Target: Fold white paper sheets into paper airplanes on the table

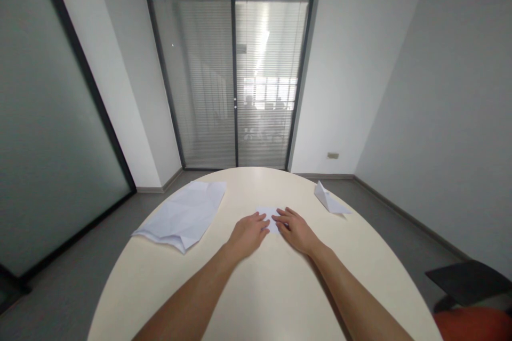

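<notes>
A small piece of white paper (pixel 272 225) lies on the round table between my hands, partly hidden under the fingers. My left hand (pixel 248 234) rests on its left side, fingers stretched out and pointing right. From the other side my right hand (pixel 295 230) touches the paper with fingers spread and lying low over it. Both hands are open, and neither appears to grip the sheet. Whether the paper has folds under the fingers is hard to make out.
Large creased white sheets (pixel 188 213) lie at the table's left edge. A folded paper piece (pixel 330 201) stands near the right edge of the cream table (pixel 256 298). At the lower right is a chair with a black armrest (pixel 472 281) and red seat (pixel 476 325).
</notes>
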A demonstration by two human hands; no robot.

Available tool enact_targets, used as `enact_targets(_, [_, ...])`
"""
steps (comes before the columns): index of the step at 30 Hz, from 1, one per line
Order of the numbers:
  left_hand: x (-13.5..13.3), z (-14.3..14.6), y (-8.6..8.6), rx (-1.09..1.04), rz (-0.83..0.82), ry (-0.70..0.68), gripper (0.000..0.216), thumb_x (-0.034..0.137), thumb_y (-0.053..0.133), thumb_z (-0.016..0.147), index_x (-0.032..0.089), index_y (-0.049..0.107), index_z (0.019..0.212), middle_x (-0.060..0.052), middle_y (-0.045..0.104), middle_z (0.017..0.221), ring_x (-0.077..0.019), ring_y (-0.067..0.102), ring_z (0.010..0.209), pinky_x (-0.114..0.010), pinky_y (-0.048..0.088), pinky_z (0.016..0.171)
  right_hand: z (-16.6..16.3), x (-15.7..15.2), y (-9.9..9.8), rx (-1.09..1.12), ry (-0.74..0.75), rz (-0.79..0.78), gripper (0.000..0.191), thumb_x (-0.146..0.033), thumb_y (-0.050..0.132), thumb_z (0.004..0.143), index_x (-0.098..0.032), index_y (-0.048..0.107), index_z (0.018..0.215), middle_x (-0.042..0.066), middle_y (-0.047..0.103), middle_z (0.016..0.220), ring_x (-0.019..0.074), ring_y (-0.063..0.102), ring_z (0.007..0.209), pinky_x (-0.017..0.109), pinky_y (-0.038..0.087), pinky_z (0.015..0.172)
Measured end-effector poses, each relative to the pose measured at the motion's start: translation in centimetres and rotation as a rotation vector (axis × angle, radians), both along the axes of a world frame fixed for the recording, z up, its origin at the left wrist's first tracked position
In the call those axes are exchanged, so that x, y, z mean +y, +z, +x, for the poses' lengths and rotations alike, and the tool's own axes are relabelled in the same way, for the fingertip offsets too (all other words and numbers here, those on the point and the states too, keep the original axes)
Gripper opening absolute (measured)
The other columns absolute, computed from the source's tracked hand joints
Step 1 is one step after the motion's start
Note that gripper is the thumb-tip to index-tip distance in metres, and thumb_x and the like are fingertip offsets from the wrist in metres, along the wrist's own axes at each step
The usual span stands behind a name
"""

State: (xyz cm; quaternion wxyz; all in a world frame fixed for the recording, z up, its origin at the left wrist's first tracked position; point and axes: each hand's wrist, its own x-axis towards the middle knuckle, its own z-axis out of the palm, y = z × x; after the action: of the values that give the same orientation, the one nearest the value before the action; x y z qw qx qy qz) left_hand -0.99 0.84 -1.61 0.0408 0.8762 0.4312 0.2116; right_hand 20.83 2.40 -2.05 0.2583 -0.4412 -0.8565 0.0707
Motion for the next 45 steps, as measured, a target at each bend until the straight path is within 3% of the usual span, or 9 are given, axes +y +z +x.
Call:
enact_targets(7, [0.2,0.1,-0.2,-0.021,0.003,0.047,0.030,0.024,0.048,0.098,0.024,0.069,0.119,-0.004,0.064,0.133,-0.0217,0.057,0.126,-0.039,0.044,0.108,-0.2,-0.1,0.1,-0.012,0.016,-0.004,0.037,-0.030,0.046,0.096,-0.021,0.068,0.125,0.009,0.067,0.129,0.0233,0.054,0.131,0.050,0.029,0.119])
enact_targets(17, [-0.1,0.1,0.4,-0.013,-0.032,0.087,0.030,0.028,0.050,0.097,0.024,0.067,0.121,-0.006,0.064,0.134,-0.0235,0.056,0.127,-0.040,0.044,0.108,-0.2,-0.3,-0.2,-0.079,-0.068,-0.036,0.041,-0.035,0.043,0.099,-0.024,0.063,0.132,0.010,0.053,0.146,0.0287,0.042,0.140,0.053,0.031,0.116])
enact_targets(24, [-0.1,0.2,0.5,0.008,-0.015,0.113,0.028,0.027,0.048,0.098,0.023,0.067,0.118,-0.007,0.065,0.131,-0.0247,0.057,0.124,-0.039,0.046,0.105,-0.2,-0.4,0.1,-0.080,-0.039,-0.042,0.040,-0.038,0.046,0.098,-0.026,0.064,0.132,0.009,0.054,0.144,0.0293,0.041,0.141,0.052,0.031,0.116])
enact_targets(29, [-0.2,0.1,0.8,0.026,-0.012,0.132,0.029,0.028,0.045,0.099,0.022,0.066,0.119,-0.008,0.066,0.129,-0.0246,0.059,0.121,-0.038,0.048,0.101,0.0,-0.7,0.1,-0.121,-0.064,-0.074,0.050,-0.045,0.055,0.093,-0.027,0.057,0.139,0.010,0.047,0.150,0.0331,0.038,0.142,0.055,0.030,0.115])
enact_targets(37, [-0.2,-0.1,0.6,0.011,0.021,0.115,0.030,0.030,0.044,0.100,0.023,0.066,0.118,-0.008,0.067,0.125,-0.0239,0.061,0.117,-0.037,0.048,0.100,0.0,-0.8,0.2,-0.095,-0.072,-0.114,0.049,-0.050,0.048,0.097,-0.029,0.055,0.140,0.009,0.046,0.151,0.0338,0.036,0.143,0.059,0.028,0.114])
enact_targets(45, [-0.3,-0.1,0.9,0.037,0.019,0.141,0.029,0.028,0.050,0.096,0.021,0.066,0.118,-0.007,0.067,0.124,-0.0225,0.059,0.117,-0.035,0.046,0.103,-0.5,-1.0,0.9,-0.125,-0.085,-0.109,0.042,-0.038,0.040,0.100,-0.027,0.060,0.136,0.007,0.052,0.147,0.0309,0.042,0.139,0.054,0.031,0.113])
